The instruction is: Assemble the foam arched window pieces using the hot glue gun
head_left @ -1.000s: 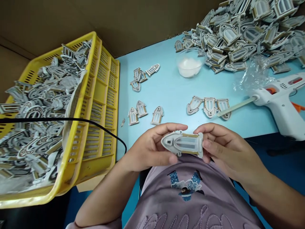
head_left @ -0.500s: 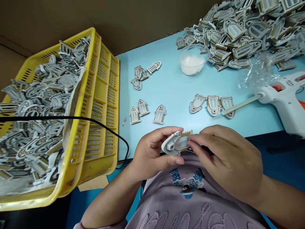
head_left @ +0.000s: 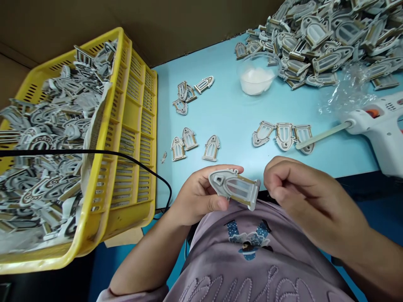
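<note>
The left hand (head_left: 201, 195) gripped a gold-and-white arched frame (head_left: 241, 189) near its pointed end, thumb along the near edge and fingers around the far side, so that its clear panes and squared base stuck out toward the right hand (head_left: 310, 199). That hand stood just beside the base, apart from the frame, its fingers curled in and the thumb drawn against them; whether something thin was pinched there could not be told. The frame was held above the person's lap, in front of the near edge of the blue table (head_left: 226, 105). The step in hand looked like close finger work or a check on this single frame. Further work on it would have called for a steady left grip around the rim, the panes left uncovered, and a light, exact touch from the right fingertips rather than a hard press. On the table beyond the hands lay a row of three similar frames (head_left: 284, 135), the glue stick (head_left: 324, 134) of the white glue gun (head_left: 384, 132) reaching over the rightmost one. Three more frames (head_left: 211, 149) lay farther left, near the yellow basket (head_left: 118, 84), which was heaped with parts. A clear bowl (head_left: 256, 82) with white contents sat close to the large pile of frames (head_left: 330, 56).
</note>
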Tool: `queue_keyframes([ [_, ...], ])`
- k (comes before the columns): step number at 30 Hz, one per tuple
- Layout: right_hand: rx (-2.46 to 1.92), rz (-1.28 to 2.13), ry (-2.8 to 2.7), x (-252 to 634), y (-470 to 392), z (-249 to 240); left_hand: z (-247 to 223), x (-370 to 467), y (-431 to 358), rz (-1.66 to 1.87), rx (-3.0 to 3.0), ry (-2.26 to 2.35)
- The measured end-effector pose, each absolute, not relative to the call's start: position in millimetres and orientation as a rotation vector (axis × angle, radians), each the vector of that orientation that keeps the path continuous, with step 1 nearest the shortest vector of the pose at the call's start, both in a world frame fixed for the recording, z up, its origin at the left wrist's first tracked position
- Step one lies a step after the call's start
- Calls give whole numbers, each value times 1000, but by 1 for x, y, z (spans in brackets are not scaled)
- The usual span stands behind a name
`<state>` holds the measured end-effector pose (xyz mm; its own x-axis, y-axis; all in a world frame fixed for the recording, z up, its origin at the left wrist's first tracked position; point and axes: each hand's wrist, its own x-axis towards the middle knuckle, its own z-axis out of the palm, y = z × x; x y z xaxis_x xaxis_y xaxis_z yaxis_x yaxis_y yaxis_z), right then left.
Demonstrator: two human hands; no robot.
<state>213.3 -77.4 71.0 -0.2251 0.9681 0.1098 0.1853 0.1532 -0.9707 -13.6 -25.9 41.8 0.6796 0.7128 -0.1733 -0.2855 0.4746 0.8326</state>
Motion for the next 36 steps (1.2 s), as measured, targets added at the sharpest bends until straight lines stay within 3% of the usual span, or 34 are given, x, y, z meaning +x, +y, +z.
queue_keyframes([
  [3, -1076, 1374, -1317, 222, -79, 74, 38, -14, -24, 646, 823, 531],
  [6, -1071, 1357, -1243, 225, -77, 79, 37, -13, -23, 640, 808, 520],
  [11, -1412, 651, -1800, 212, -74, 80, 42, -9, -28, 699, 956, 624],
  [15, -1444, 243, -1937, 199, -77, 71, 47, -6, -38, 768, 1158, 801],
  [25, -1408, 66, -1991, 188, -78, 60, 47, -6, -47, 825, 1561, 914],
  [30, -1343, 200, -2035, 188, -75, 56, 46, -6, -46, 782, 1509, 905],
  [36, -1277, 900, -1832, 204, -72, 69, 43, -6, -43, 753, 1276, 818],
])
